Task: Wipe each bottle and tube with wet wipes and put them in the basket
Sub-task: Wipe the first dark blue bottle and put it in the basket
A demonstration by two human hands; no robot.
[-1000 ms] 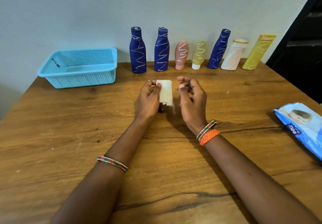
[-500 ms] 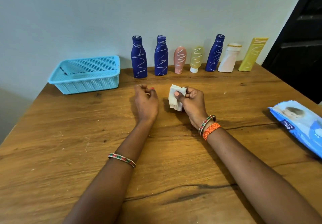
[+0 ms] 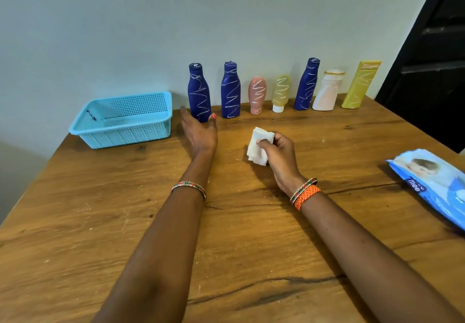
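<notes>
The left hand (image 3: 198, 131), having let go of the folded wipe (image 3: 259, 146) now pinched by the right hand (image 3: 279, 154), reached open-fingered toward the leftmost blue bottle (image 3: 198, 92), likely first to be wiped.

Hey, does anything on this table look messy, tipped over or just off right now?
Nothing is tipped or spilled. All seven containers along the wall, from the leftmost blue bottle to the yellow tube, carry white scribbles. The basket holds none.
</notes>
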